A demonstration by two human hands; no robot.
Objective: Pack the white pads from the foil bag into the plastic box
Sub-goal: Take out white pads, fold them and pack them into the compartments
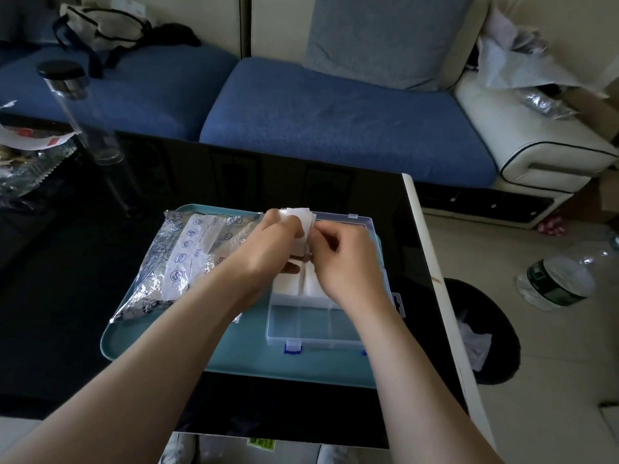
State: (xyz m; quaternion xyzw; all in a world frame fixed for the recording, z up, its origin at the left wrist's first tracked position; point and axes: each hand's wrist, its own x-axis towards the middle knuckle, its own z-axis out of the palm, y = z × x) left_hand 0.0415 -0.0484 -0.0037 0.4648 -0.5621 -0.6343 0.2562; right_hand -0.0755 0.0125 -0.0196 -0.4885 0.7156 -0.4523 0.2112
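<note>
Hovering over the plastic box [335,343] near the bench's [77,296] right edge, left hand [268,246] and right hand [341,259] are together, pinching a small stack of white pads [301,218] — light, soft, likely to fan, best held by the edges. Packed pads [294,284] fill the box's middle compartments; its near row looks empty — the foil bag [187,249] lies just left on the teal tray [150,346].

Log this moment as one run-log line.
stage: packing | left hand: holds white pads over plastic box | right hand: pinches same pads | packed pads: inside box | foil bag: on teal tray
</note>
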